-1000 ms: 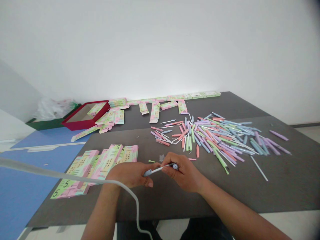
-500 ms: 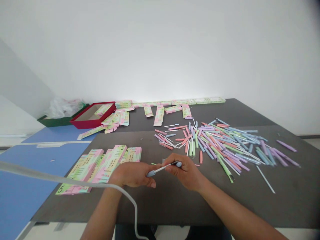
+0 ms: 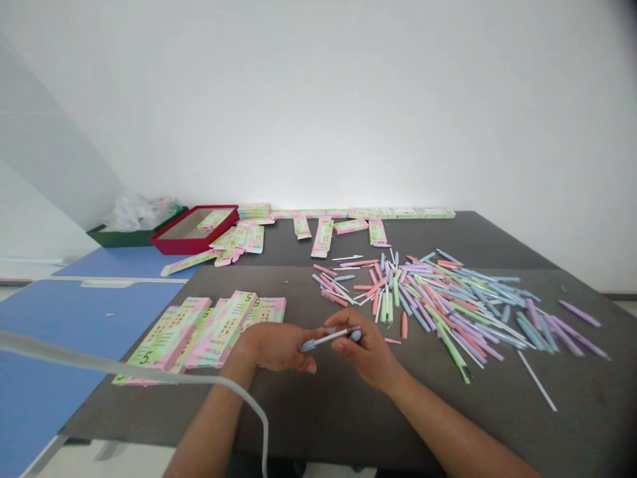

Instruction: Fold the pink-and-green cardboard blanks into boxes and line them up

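Observation:
Low over the near middle of the dark table, my left hand point(image 3: 279, 346) is closed on a light blue pen piece with a white pen refill point(image 3: 329, 337) sticking out to the right. The refill's dark end reaches the fingers of my right hand point(image 3: 371, 355). These fingers are closed around a blue pen part point(image 3: 355, 336), mostly hidden in the grip. To the right lies a wide heap of pen parts point(image 3: 438, 299) in purple, blue, green and coral, mixed with white refills. Printed pink and green boxes point(image 3: 174, 335) lie beside my left hand.
A red tray point(image 3: 194, 242) and a green tray point(image 3: 124, 238) with a plastic bag stand at the back left. Flattened and small boxes point(image 3: 322, 238) lie along the far side. A white cable point(image 3: 124, 362) crosses the lower left foreground.
The view has shifted slightly, and both hands appear a little further right. The refill now lies flatter, in front of the right fingers. Both hands keep hold of their pieces.

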Demonstrator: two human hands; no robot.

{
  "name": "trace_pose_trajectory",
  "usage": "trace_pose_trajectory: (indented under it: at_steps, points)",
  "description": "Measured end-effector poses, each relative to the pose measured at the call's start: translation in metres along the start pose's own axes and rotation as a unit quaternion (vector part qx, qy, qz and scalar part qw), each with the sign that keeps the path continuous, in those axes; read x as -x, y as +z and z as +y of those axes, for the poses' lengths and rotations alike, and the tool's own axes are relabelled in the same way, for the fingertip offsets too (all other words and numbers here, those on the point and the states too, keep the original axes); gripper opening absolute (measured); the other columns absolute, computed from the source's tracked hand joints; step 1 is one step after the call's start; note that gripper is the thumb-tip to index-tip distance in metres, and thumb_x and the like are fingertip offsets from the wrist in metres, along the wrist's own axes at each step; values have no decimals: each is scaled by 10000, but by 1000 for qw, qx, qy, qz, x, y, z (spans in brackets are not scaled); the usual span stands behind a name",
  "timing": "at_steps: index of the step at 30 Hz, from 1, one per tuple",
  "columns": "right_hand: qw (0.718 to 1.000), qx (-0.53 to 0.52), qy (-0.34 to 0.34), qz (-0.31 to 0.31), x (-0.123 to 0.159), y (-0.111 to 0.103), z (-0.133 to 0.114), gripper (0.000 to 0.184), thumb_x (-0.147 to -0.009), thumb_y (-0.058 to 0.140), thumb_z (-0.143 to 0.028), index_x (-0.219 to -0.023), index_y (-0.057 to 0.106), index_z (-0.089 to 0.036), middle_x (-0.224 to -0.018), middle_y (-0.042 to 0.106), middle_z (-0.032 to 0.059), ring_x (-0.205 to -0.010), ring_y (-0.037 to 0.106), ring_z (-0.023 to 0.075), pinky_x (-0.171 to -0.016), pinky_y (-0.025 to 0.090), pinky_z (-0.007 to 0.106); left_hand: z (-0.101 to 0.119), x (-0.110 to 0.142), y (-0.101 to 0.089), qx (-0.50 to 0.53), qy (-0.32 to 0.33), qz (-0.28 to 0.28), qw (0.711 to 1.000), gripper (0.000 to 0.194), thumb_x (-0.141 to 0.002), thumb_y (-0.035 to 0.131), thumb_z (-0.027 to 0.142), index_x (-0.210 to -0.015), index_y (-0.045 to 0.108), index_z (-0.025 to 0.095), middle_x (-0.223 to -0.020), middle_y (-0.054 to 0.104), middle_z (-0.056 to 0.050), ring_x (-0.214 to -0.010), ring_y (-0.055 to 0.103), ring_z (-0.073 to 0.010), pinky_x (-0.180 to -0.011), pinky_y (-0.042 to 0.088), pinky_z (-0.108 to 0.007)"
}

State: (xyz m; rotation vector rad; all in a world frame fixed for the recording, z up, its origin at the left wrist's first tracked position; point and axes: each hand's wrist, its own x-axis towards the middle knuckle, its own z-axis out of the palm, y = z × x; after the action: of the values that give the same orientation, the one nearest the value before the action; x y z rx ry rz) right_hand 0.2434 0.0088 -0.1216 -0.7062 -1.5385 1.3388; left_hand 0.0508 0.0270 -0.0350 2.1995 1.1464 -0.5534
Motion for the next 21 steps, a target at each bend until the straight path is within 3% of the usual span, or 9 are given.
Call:
trace_pose_trajectory:
  at_steps: [3,8,12,14,17,21]
  points:
    - [998,-54,10,-8,4,-2,6,546,-745,708,-509,-1167,530,-212,-619,388,-77,-532,344,101,-497,295,220,-4,0,0,35,18,-10,999,535,-832,574,381,-1346,500,249,-852,733,-27,-739,656,-226,-606,424,-268]
    - [998,-55,1,-6,11,-10,7,523,-798,665,-512,-1189,486,-214,-646,374,-71,-531,327,101,-480,273,222,-10,1,3,79,41,-10,996,504,-820,576,356,-1306,512,238,-841,716,-9,-744,642,-208,-610,428,-245]
    - [992,30,-82,86,4,-28,-6,458,-875,515,-569,-1163,489,-214,-668,397,-47,-568,383,136,-528,327,260,-11,3,2,40,18,6,999,596,-823,576,363,-1392,436,256,-795,705,7,-673,617,-206,-568,402,-244]
    - [982,105,-77,133,2,-40,-16,370,-935,410,-532,-1106,497,-215,-670,410,-38,-585,414,149,-557,349,273,-12,5,2,18,-3,17,1000,623,-817,588,376,-1408,424,268,-801,703,1,-684,621,-218,-571,398,-251]
    - [951,304,34,48,8,-52,-21,197,-950,427,-382,-1018,503,-213,-715,511,-19,-630,489,160,-607,367,282,-16,8,5,26,-17,9,999,592,-816,587,370,-1384,446,282,-779,701,7,-697,634,-225,-573,407,-250]
    - [847,504,138,-96,30,-45,-5,103,-892,467,-178,-979,520,-190,-902,639,57,-812,607,210,-692,393,305,-21,8,12,47,-19,-9,999,494,-820,565,339,-1306,509,272,-749,709,12,-713,654,-225,-579,425,-251]
